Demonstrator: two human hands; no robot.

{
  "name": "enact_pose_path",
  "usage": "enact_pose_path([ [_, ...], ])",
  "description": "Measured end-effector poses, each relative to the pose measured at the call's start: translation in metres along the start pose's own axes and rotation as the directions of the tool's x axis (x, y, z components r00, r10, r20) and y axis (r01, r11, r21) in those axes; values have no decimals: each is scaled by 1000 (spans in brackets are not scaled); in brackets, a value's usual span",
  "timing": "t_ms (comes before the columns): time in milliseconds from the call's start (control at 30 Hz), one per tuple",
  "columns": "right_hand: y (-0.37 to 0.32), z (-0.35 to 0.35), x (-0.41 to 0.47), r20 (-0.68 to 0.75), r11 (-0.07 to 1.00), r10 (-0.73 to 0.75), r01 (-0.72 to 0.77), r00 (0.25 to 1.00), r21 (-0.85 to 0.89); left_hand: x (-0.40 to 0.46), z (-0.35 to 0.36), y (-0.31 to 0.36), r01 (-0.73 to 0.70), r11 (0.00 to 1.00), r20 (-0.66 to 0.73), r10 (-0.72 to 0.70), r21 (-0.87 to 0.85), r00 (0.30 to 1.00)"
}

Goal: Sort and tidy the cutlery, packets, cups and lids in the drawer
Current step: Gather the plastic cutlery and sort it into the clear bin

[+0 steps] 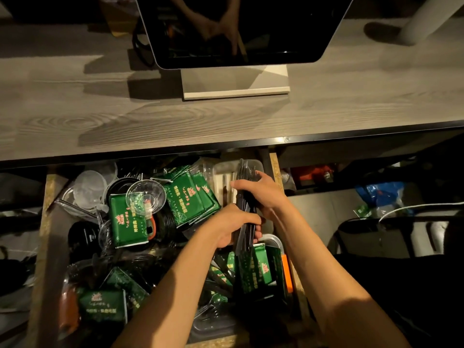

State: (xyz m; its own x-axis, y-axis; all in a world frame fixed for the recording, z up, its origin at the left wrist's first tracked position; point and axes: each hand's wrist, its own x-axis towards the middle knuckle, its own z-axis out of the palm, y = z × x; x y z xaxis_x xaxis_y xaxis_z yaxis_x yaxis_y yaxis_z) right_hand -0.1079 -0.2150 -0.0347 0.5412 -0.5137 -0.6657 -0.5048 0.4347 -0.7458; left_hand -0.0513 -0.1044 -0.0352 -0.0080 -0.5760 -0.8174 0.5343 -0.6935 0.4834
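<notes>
While your two hands hold the cutlery bundle (247, 217), treat it as light, thin plastic: each piece is stiff enough alone but smooth, so pieces can slide out of the bunch. Your left hand (232, 228) has its fingers curled around the lower part of the bundle, and your right hand (261, 194) closes around the upper part, thumb on top. The bundle sits between both sets of fingers, and its far end reaches into the clear tray (226, 172) just beyond your right fingers. I judge it best to keep one grip near each end and to hold the pieces parallel, so none of them fans out.

The packets (128, 222) are soft, flat and light; take them by an edge or stack them flat. I count about seven or eight green packets: three or four to the left of your left fingers, two lower left, about two under your wrists. The cups (145, 197) are thin, clear and easy to crack; hold them by the rim. I count at least three, all well to the left of your fingers. The black lids (80, 234) are about three; the pile hides the rest. The pieces in the bundle are too dark to count.
</notes>
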Motion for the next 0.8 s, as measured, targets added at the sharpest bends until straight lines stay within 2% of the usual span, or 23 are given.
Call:
enact_pose_path([
  [100, 1, 3, 6, 15, 966, 36, -38, 999, 255, 0, -8, -2, -35, 998, 16, 36, -48, 999],
  [167, 0, 8, 11, 37, 934, 51, -61, 998, 352, 1, -13, -9, -63, 991, -15, 61, -120, 998],
  [267, 0, 18, 16, 70, 932, 75, -95, 995, 350, 3, -15, -18, -78, 976, -72, 64, -206, 995],
  [367, 4, 21, 28, -3, 926, 70, -64, 998, 372, 7, -16, -30, -100, 975, -213, 57, -198, 975],
  [433, 5, 15, 38, -102, 946, 30, 5, 994, 323, 8, -17, -37, -145, 960, -283, 74, -240, 956],
  [500, 6, 10, 46, -169, 982, -12, 44, 986, 184, 5, -15, -42, -179, 955, -301, 102, -239, 948],
  [633, 6, 10, 54, -216, 990, -113, 127, 970, 54, 7, -8, -42, -198, 976, -319, 159, -92, 934],
  [733, 9, 12, 58, -231, 980, -199, 191, 952, -56, 14, -9, -39, -155, 985, -332, 120, -81, 936],
  [800, 19, 12, 62, -212, 978, -200, 182, 957, -103, 19, -10, -37, -143, 986, -310, 109, -89, 944],
])
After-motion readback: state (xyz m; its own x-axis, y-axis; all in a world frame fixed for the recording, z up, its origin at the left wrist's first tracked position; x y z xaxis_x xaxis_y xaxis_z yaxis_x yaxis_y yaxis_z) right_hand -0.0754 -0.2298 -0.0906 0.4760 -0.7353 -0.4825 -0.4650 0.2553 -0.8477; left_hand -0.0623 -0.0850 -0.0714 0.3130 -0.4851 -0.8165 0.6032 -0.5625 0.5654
